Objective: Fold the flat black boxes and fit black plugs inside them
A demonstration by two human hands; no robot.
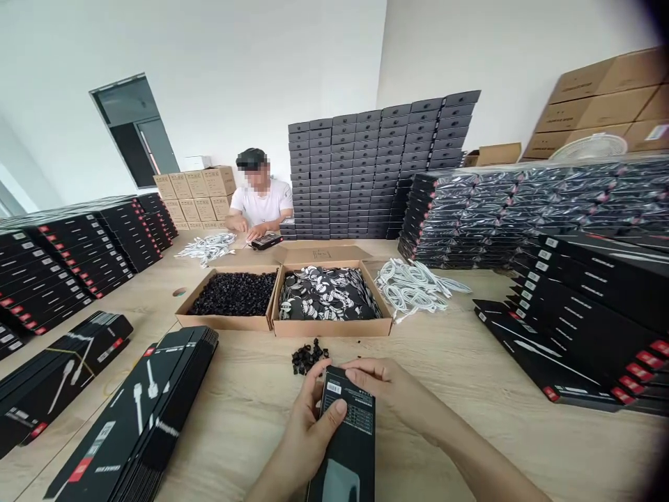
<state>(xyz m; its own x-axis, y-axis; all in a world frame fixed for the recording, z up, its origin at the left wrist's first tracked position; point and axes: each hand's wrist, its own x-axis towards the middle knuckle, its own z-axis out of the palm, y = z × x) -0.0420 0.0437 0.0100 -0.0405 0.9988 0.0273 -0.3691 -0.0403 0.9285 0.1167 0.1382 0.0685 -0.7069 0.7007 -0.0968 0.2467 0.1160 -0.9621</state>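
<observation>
I hold a slim black retail box (349, 432) upright over the wooden table (460, 390), printed back towards me. My left hand (306, 432) grips its left edge, thumb laid across the face. My right hand (384, 387) pinches the top end of the box with curled fingers. Just beyond the box lies a small heap of black plastic pieces (308, 357).
Two open cartons hold black pieces (235, 293) and black-and-white packets (327, 296). White cables (412, 286) lie to their right. Flat black boxes are stacked at left (136, 411) and right (585, 314). A person (260, 202) sits across the table before a wall of dark boxes (376, 167).
</observation>
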